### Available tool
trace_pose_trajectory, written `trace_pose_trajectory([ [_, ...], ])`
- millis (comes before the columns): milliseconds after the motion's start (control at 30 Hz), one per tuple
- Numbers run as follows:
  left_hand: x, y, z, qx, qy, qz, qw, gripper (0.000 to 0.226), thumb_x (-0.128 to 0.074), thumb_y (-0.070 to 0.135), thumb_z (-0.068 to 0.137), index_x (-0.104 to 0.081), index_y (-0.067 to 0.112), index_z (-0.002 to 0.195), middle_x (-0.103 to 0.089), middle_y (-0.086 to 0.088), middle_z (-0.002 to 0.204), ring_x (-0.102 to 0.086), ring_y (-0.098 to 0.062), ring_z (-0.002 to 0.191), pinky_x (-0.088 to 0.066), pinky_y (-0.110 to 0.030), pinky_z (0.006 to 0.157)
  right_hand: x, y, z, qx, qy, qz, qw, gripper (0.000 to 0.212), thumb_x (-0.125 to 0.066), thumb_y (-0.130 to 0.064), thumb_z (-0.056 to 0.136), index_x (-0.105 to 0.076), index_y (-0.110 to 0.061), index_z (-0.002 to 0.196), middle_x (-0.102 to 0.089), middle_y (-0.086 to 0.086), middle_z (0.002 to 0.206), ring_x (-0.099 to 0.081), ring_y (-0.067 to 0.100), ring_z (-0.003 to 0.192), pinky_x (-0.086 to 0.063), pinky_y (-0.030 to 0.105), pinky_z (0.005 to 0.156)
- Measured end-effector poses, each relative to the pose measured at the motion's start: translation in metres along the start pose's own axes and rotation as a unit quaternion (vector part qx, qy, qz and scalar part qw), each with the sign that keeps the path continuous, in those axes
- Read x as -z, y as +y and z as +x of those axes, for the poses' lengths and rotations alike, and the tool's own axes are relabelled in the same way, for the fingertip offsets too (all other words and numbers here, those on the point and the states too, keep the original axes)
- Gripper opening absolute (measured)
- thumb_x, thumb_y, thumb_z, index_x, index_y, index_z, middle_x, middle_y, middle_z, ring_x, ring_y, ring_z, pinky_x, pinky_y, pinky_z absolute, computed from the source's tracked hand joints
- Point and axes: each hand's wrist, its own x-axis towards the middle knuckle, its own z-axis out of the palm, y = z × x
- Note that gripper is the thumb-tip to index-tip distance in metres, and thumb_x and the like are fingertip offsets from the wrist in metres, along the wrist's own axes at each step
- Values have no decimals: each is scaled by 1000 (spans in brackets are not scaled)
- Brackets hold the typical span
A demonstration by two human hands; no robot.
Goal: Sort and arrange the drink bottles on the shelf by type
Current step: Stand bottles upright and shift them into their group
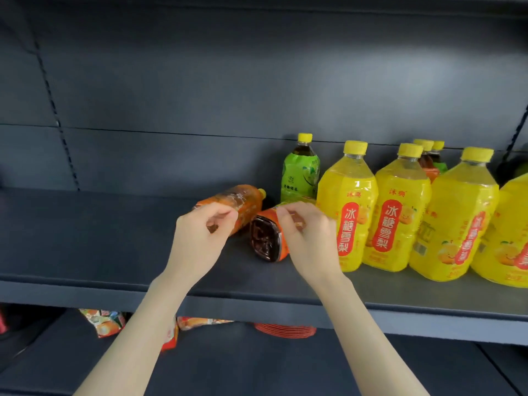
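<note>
Two orange-label tea bottles lie on their sides mid-shelf: one (243, 204) with its yellow cap pointing toward the back panel, the other (267, 238) with its dark base turned toward the front edge. The left hand (200, 238) rests on the base end of the first, fingers curled over it; whether it is a firm grasp or only a touch, I cannot tell. The right hand (308, 238) closes its fingers around the body of the second. Just behind them a green-label bottle (300, 172) stands upright, touching or nearly touching the first of the big yellow bottles (347, 212). Those stand in a tidy front row running right, out of view. Behind that row, caps of smaller bottles (428, 155) show, orange and green labels mixed. The shelf (85, 238) is bare to the left. Judgement: the yellow drinks look grouped; the orange and green teas remain unsorted, two lying down, others hidden at the back. Roughly a third done. On the lower shelf, snack packets (103, 321) lie loose.
</note>
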Motion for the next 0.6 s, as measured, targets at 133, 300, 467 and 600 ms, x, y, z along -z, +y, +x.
trace_pose_trajectory([
  [133,18,-33,19,-14,-6,16,1000,10,-64,18,88,-72,16,94,-67,5,94,-61,-10,89,-49,-23,80,-37,-8,4,-10,37,-14,999,16,-61,-18,94,-72,-7,97,-71,5,92,-65,19,83,-55,34,74],
  [300,11,-51,57,40,-89,72,993,32,-63,39,85,-64,20,111,-60,1,113,-54,-18,108,-45,-35,92,-58,-6,16,-34,40,-68,996,17,-61,-24,94,-72,-12,96,-70,2,95,-62,15,88,-54,36,79],
  [467,-14,-57,100,62,-231,214,947,69,-51,65,82,-47,16,131,-53,-8,129,-52,-29,115,-46,-38,84,-62,6,37,-70,-35,-120,990,28,-62,-36,90,-73,-15,105,-71,1,109,-62,19,104,-49,40,93],
  [600,-32,-60,115,74,-299,278,910,90,-46,79,74,-40,13,135,-52,-12,132,-52,-35,117,-42,-36,79,-66,17,39,-111,-82,-189,972,28,-59,-41,91,-73,-24,108,-62,0,130,-44,24,130,-28,41,111],
])
